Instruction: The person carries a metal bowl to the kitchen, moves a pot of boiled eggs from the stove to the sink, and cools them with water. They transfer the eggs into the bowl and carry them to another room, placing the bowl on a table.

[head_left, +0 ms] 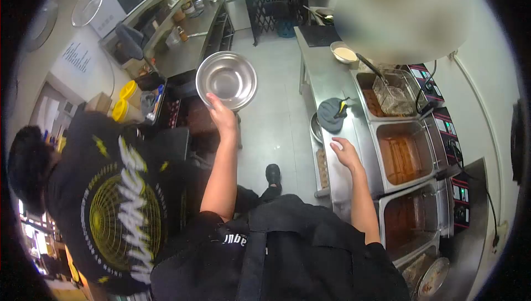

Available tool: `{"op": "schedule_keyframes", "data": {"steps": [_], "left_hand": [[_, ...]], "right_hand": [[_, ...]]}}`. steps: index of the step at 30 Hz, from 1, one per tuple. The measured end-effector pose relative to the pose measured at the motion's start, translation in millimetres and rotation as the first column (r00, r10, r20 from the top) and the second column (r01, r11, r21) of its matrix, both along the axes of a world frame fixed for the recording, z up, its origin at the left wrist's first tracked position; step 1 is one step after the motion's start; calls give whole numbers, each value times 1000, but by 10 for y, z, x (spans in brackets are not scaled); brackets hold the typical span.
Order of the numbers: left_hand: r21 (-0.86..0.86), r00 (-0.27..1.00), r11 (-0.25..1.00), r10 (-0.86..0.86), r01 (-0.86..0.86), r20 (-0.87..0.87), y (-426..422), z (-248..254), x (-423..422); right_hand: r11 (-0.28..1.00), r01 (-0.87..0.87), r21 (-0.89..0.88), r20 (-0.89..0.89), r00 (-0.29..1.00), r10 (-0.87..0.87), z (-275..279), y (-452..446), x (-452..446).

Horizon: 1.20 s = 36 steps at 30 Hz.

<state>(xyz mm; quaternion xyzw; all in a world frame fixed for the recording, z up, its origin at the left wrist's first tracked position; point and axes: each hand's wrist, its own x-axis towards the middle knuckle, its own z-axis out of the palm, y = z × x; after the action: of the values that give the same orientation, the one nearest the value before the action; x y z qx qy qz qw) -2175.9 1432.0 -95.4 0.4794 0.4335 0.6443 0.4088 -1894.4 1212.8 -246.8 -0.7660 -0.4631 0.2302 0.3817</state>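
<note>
My left hand (221,115) grips the near rim of a stainless steel mixing bowl (227,79), raised over the aisle. The bowl's inside faces me and looks bare. On the other side, my right hand (347,153) is held above the steel counter (344,182) with fingers apart and nothing in them. Just beyond it lies a dark grey cloth item with a yellow mark (332,114); its kind is unclear. A second metal bowl (316,128) shows partly at the counter's left edge, below the top.
Along the right stand deep fryers (404,154) with brown oil, one holding a wire fry basket (394,100). A bowl of pale liquid (344,53) sits farther up the counter. Close on my left is a co-worker in a black printed shirt (110,201). Tiled floor (271,96) runs ahead.
</note>
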Motion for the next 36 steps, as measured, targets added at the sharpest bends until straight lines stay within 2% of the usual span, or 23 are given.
{"op": "schedule_keyframes", "data": {"steps": [2, 5, 8, 9, 10, 12, 14, 15, 17, 19, 20, 21, 23, 24, 25, 26, 27, 29, 31, 32, 33, 35, 36], "left_hand": [[-12, 998, 998, 54, -54, 43, 546, -209, 116], [-88, 990, 989, 114, -121, -86, 1268, -401, 190], [-75, 973, 971, 220, -226, -73, 1968, -562, 336], [-225, 977, 957, 149, -181, -153, 2137, -528, 360], [-199, 988, 969, 140, -149, -59, 2473, -749, 410], [-189, 993, 976, 113, -105, 32, 2902, -973, 526], [-367, 992, 929, -82, 40, -99, 3013, -815, 729], [-373, 992, 926, -92, 54, -85, 3180, -954, 821], [-446, 907, 855, -377, 264, -185, 3492, -1315, 1032], [-593, 773, 699, -605, 401, -191, 3521, -1038, 1359], [-504, 760, 733, -616, 456, -208, 3631, -1209, 1570], [-407, 748, 761, -621, 505, -234, 3786, -1374, 1750], [-368, 732, 754, -641, 545, -230, 4112, -1327, 2052], [-321, 708, 734, -673, 599, -216, 4308, -1256, 2218], [-267, 680, 708, -704, 653, -204, 4528, -1178, 2379], [-208, 649, 677, -736, 705, -194, 4795, -1095, 2513], [-200, 650, 682, -731, 703, -209, 5078, -984, 2616], [-213, 710, 746, -666, 631, -229, 5668, -868, 2794], [-188, 752, 793, -609, 580, -251, 6270, -807, 2950], [-233, 800, 821, -565, 521, -203, 6556, -712, 2996], [-284, 840, 839, -518, 464, -160, 6828, -621, 3019], [-276, 866, 869, -467, 411, -181, 7422, -613, 3047], [-287, 886, 886, -424, 364, -187, 7708, -667, 3022]], "right_hand": [[999, -32, 41, 145, 989, 26, -125, 271, 119], [995, -82, -60, 317, 943, 96, -428, 779, 350], [991, 26, -127, 394, 919, 26, -599, 1243, 500], [959, 121, -257, 431, 902, 2, -530, 1369, 530], [900, 217, -377, 468, 883, -17, -499, 1512, 561], [883, 274, -381, 529, 848, -35, -566, 1718, 619], [865, 322, -385, 587, 809, -39, -687, 1839, 691], [876, 295, -383, 611, 791, 1, -804, 1896, 800], [878, 268, -397, 638, 768, 54, -945, 2202, 1015], [919, 308, -246, 498, 853, -152, -1080, 2547, 1158], [926, 362, -107, 401, 868, -293, -1067, 2821, 1213], [930, 350, -109, 392, 875, -284, -1040, 3141, 1309], [863, 500, 68, -192, 856, -480, -989, 3820, 1493], [823, 565, -48, -419, 737, -531, -606, 4218, 1492], [826, 563, -40, -432, 735, -522, -477, 4537, 1608], [847, 527, 68, -729, 606, -319, -401, 4852, 1750], [836, 517, 184, -912, 406, -50, -409, 5142, 1900], [838, 488, 244, -917, 397, 36, -584, 5690, 2250], [766, 511, 389, -913, 104, 395, -380, 6488, 2603], [728, 418, 544, -827, 117, 550, -231, 6867, 2698], [724, 415, 551, -819, 104, 564, -196, 7237, 2821], [765, 431, 479, -834, -48, 550, -134, 8016, 3084], [807, 442, 392, -883, -64, 465, 31, 8445, 3138]]}}
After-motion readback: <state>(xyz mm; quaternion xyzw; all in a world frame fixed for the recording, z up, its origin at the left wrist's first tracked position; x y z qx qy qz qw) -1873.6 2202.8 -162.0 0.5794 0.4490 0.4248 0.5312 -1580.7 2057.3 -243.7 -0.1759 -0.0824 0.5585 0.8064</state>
